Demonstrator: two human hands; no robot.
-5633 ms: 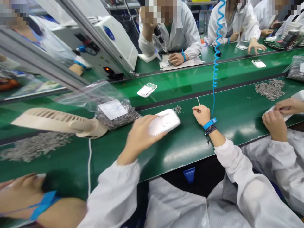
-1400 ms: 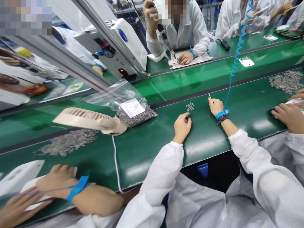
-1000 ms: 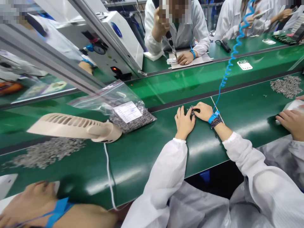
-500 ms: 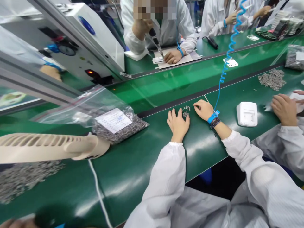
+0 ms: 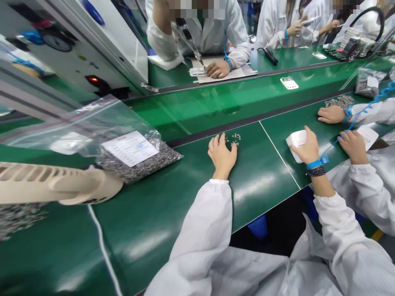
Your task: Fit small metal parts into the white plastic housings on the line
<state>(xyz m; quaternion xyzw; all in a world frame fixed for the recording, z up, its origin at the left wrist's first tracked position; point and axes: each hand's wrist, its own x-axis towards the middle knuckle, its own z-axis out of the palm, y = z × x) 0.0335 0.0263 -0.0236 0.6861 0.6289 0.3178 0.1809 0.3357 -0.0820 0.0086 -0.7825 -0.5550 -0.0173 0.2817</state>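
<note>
Head view, left hand [image 5: 221, 157] by metal bits [image 5: 233, 139], right hand [image 5: 309, 147] on casing [image 5: 293, 139]

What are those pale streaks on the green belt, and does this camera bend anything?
In the head view, the pale streaks are glare across the green conveyor belt; the plastic bag shines as well, and the beige fan looks stretched at the left edge.

Belt gap [image 5: 262, 181] between hands [image 5: 222, 156] [image 5: 308, 148], zip bag [image 5: 135, 158] leftward

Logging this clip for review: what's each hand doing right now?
Left hand: open, resting on the belt, holding nothing.
Right hand: closed, holding a white plastic case.
</note>
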